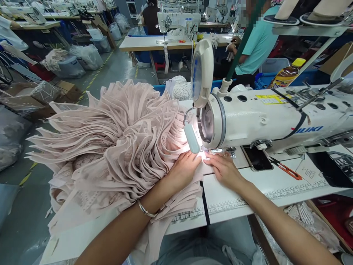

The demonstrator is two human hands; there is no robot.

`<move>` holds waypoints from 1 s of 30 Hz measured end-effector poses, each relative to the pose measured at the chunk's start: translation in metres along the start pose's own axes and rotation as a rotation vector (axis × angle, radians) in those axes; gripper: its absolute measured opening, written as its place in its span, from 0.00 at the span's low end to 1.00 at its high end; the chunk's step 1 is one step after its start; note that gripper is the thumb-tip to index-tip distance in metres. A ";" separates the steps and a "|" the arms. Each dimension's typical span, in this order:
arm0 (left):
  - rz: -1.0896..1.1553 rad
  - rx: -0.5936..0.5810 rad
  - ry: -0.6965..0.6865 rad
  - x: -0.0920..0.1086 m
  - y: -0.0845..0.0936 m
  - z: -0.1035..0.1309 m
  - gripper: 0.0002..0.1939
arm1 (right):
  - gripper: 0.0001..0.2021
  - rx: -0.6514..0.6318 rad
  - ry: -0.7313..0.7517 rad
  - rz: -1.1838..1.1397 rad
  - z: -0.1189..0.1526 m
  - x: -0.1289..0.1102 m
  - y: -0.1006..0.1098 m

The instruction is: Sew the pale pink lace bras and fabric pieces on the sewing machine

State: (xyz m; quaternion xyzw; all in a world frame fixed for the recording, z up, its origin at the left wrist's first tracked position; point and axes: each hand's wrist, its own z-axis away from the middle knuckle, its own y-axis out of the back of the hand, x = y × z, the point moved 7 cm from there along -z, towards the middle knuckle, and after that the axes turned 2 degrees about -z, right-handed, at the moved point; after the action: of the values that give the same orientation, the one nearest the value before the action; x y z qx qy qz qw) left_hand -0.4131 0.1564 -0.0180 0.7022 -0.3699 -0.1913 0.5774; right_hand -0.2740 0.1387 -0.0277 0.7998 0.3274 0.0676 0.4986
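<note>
My left hand [186, 169] presses a piece of pale pink fabric [180, 197] at the needle area of a white sewing machine [248, 117], its fingers close together. Opposite it, my right hand [224, 169] pinches the fabric's edge, fingertips almost meeting the left ones. Glare from a small lamp [192, 139] washes out the needle and the cloth under it. Left of the machine head, a big heap of layered pink fabric pieces [116, 136] covers the table and reaches my left forearm.
Right of my hands lie a phone [258, 159], orange-handled thread snips [288, 170] and a paper tag [309, 171]. A printed ruler [275, 192] runs along the table's front. A bottle [288, 73] stands behind the machine. Beyond, a person in a teal shirt [257, 46] handles cloth.
</note>
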 end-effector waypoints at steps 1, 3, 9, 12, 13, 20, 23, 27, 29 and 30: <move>-0.010 -0.010 0.011 -0.001 -0.002 0.000 0.14 | 0.19 -0.015 -0.008 0.005 0.000 0.001 -0.002; -0.033 -0.019 0.033 -0.002 -0.004 0.000 0.12 | 0.20 -0.049 -0.021 0.004 -0.001 0.003 -0.005; -0.131 -0.044 0.089 -0.002 -0.004 -0.003 0.13 | 0.23 -0.172 -0.092 -0.019 -0.005 0.009 -0.012; -0.156 -0.050 0.091 0.000 -0.003 -0.004 0.12 | 0.25 -0.244 -0.147 -0.019 -0.007 0.013 -0.016; -0.163 -0.052 0.095 0.000 -0.003 -0.005 0.11 | 0.26 -0.264 -0.165 -0.016 -0.007 0.014 -0.017; -0.210 -0.084 0.139 -0.001 -0.004 -0.007 0.12 | 0.31 -0.382 -0.214 0.088 -0.007 0.015 -0.024; -0.219 -0.097 0.173 -0.003 -0.006 -0.007 0.09 | 0.33 -0.440 -0.221 0.133 -0.007 0.013 -0.026; -0.203 -0.062 0.201 -0.004 -0.008 -0.007 0.12 | 0.34 -0.501 -0.256 0.148 -0.007 0.012 -0.026; -0.206 -0.049 0.235 -0.005 -0.007 -0.007 0.13 | 0.33 -0.493 -0.279 0.151 -0.009 0.012 -0.024; -0.211 -0.048 0.252 -0.005 -0.007 -0.007 0.14 | 0.32 -0.480 -0.294 0.161 -0.010 0.012 -0.023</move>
State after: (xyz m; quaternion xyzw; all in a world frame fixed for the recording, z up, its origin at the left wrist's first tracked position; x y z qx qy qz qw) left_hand -0.4094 0.1651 -0.0234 0.7416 -0.2143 -0.1702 0.6125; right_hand -0.2791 0.1602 -0.0447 0.6836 0.1618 0.0657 0.7086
